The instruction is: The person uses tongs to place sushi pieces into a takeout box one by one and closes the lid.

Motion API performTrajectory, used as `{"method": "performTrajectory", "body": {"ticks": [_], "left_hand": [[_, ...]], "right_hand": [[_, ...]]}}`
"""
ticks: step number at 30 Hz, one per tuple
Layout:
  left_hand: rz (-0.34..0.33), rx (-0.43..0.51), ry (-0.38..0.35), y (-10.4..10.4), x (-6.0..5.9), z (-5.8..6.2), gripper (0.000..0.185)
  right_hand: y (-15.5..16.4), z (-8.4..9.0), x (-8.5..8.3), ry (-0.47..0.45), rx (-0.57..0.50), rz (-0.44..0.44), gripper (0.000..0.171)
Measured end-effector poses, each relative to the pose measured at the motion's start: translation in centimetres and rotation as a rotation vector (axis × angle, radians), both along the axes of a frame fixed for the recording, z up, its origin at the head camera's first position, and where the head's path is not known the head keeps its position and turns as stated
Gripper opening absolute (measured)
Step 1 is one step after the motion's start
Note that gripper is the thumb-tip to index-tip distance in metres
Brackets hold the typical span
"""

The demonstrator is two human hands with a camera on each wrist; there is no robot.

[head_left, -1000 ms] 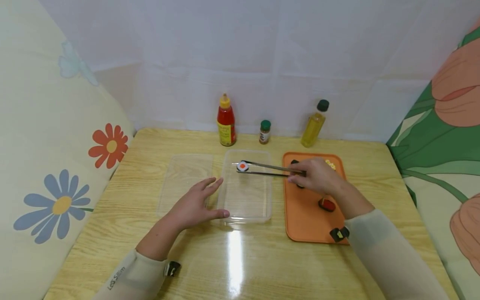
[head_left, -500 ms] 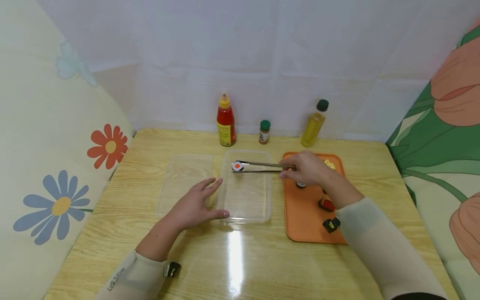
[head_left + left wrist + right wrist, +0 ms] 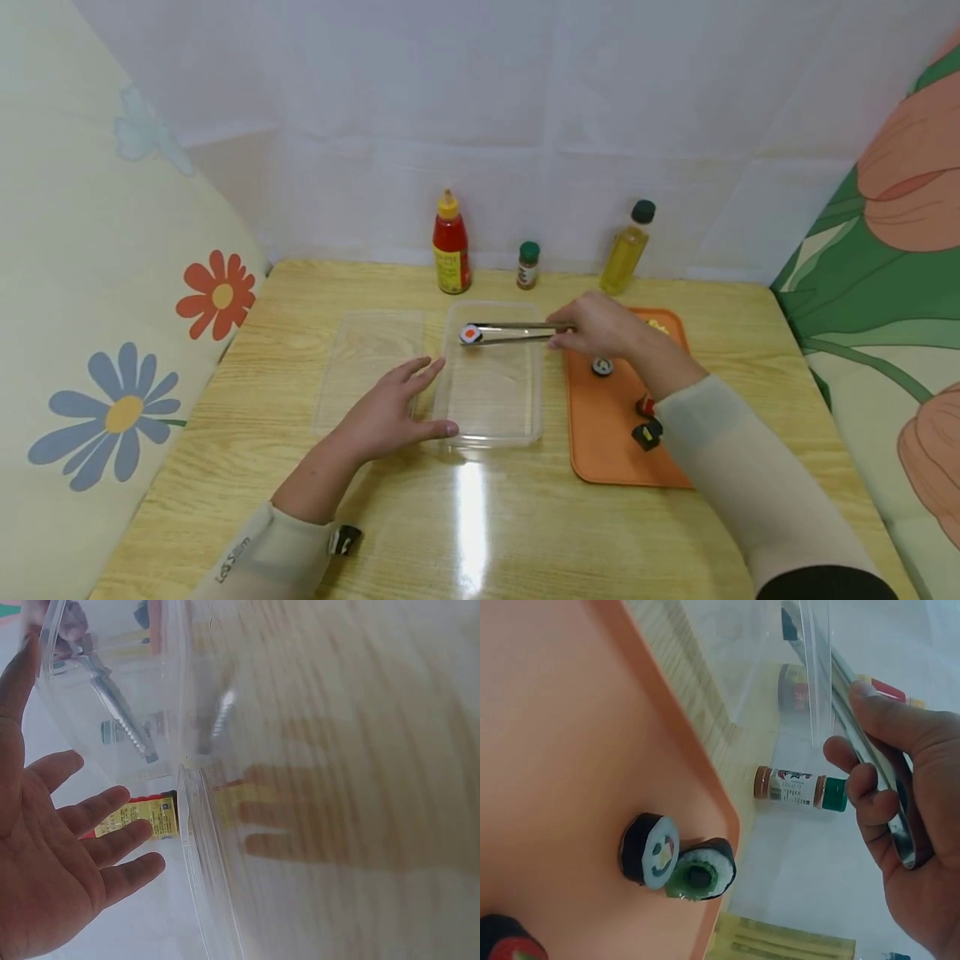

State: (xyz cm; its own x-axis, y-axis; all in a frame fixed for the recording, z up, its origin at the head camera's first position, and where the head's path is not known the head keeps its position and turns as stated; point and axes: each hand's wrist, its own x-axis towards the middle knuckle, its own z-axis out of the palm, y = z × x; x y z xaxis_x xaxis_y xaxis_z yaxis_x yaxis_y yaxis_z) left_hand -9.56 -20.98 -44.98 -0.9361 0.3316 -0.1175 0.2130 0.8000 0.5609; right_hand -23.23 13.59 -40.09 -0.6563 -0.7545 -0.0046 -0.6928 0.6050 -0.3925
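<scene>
My right hand [image 3: 596, 329] grips metal tongs [image 3: 513, 333] that pinch a sushi roll with an orange centre [image 3: 470, 334] over the far left corner of a clear plastic container [image 3: 491, 421]. In the right wrist view my fingers [image 3: 870, 787] curl round the tongs [image 3: 870, 750]. My left hand [image 3: 390, 408] rests flat on the table, its thumb against the container's near left side and its fingers straight; the left wrist view shows its open palm [image 3: 45, 855] beside the container wall [image 3: 202, 847]. An orange tray [image 3: 607, 425] to the right holds several sushi rolls [image 3: 602, 366].
A clear lid [image 3: 367, 367] lies left of the container. A red sauce bottle [image 3: 452, 243], a small spice jar [image 3: 528, 264] and an oil bottle [image 3: 627, 247] stand along the back wall. Flowered cushions flank the table on both sides.
My right hand has carried the tongs and the sushi roll leftward, from the container's middle back toward its far left corner. The left hand has stayed put.
</scene>
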Motion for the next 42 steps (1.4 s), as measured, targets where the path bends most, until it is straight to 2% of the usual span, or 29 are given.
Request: {"method": "performTrajectory", "body": {"ticks": [6,12,21,34,39,42], "left_hand": [[-0.005,-0.004,0.000,0.0,0.0,-0.1,0.111],[-0.005,-0.002,0.012,0.0,0.0,-0.2,0.109],[-0.003,0.003,0.029,0.0,0.0,-0.2,0.107],[0.004,-0.015,-0.002,-0.1,-0.2,-0.3,0.111],[0.005,-0.010,-0.012,-0.1,-0.3,-0.3,0.112],[0.004,-0.008,-0.009,0.0,-0.3,-0.4,0.112]], "right_hand": [[-0.7,0.4,-0.2,0.003,0.069,0.008,0.038],[-1.6,0.5,-0.5,-0.006,0.147,-0.021,0.042],[-2.0,0.8,-0.4,-0.005,0.186,-0.032,0.042],[-0.5,0.5,0.2,0.009,0.092,-0.037,0.040],[0.8,0.5,0.7,0.025,0.039,-0.043,0.033],[1.6,0.5,1.0,0.038,0.015,-0.034,0.023]]}}
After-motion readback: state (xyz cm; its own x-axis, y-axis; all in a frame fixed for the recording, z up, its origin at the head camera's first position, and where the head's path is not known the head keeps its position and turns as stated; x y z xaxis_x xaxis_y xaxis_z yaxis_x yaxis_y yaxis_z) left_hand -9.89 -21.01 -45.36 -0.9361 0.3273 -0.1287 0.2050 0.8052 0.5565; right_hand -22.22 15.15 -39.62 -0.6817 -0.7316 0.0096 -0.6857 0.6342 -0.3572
